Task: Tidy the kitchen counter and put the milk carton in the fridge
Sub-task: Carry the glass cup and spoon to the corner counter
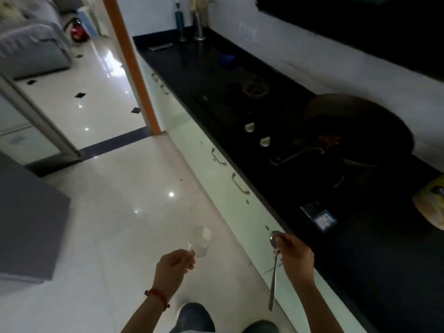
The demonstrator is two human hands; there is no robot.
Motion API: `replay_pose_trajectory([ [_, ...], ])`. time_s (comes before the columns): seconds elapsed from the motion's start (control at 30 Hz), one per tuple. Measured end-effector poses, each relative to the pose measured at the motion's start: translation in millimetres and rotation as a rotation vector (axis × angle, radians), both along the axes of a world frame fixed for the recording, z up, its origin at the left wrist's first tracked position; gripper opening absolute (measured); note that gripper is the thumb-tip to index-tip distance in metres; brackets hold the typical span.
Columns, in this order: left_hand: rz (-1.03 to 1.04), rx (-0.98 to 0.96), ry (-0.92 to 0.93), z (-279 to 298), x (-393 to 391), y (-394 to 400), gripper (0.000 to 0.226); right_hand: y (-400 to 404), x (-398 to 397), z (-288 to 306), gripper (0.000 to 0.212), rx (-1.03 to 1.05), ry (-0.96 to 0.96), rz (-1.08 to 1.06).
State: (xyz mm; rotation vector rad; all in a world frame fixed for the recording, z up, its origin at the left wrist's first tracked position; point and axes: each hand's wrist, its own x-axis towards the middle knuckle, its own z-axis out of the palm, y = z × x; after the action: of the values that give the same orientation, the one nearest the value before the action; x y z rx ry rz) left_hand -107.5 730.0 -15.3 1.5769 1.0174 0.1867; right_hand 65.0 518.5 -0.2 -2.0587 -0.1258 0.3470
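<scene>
Both arms reach out in front. The left hand (pixel 174 261) is curled closed with its fingers pointing forward, and a red string sits on that wrist. The right hand (pixel 295 255) is closed too, knuckles up.

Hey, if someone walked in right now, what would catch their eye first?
Low in the picture, the left hand holds a clear glass and the right hand a steel spoon above the glossy white floor. On the black counter at right sits a large dark wok.
</scene>
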Motion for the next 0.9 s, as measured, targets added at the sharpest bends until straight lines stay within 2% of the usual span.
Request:
replay_pose_trajectory([
  [0.1,0.080,0.026,0.053,-9,-50,51,0.031,56,-19,-8,0.024,-0.038,0.007,0.090],
  [0.37,0.355,-0.041,0.135,-28,-148,134,0.031,178,-54,-17,0.012,-0.066,-0.003,0.254],
  [0.57,0.498,-0.111,0.072,-28,-141,193,0.028,255,-44,-25,0.012,-0.053,0.071,0.329],
  [0.8,0.574,-0.040,0.006,-15,-106,317,0.025,400,-12,-32,0.019,0.005,0.063,0.406],
  [0.9,0.613,-0.017,0.020,-8,-92,373,0.024,468,8,-33,0.005,0.008,0.054,0.454],
])
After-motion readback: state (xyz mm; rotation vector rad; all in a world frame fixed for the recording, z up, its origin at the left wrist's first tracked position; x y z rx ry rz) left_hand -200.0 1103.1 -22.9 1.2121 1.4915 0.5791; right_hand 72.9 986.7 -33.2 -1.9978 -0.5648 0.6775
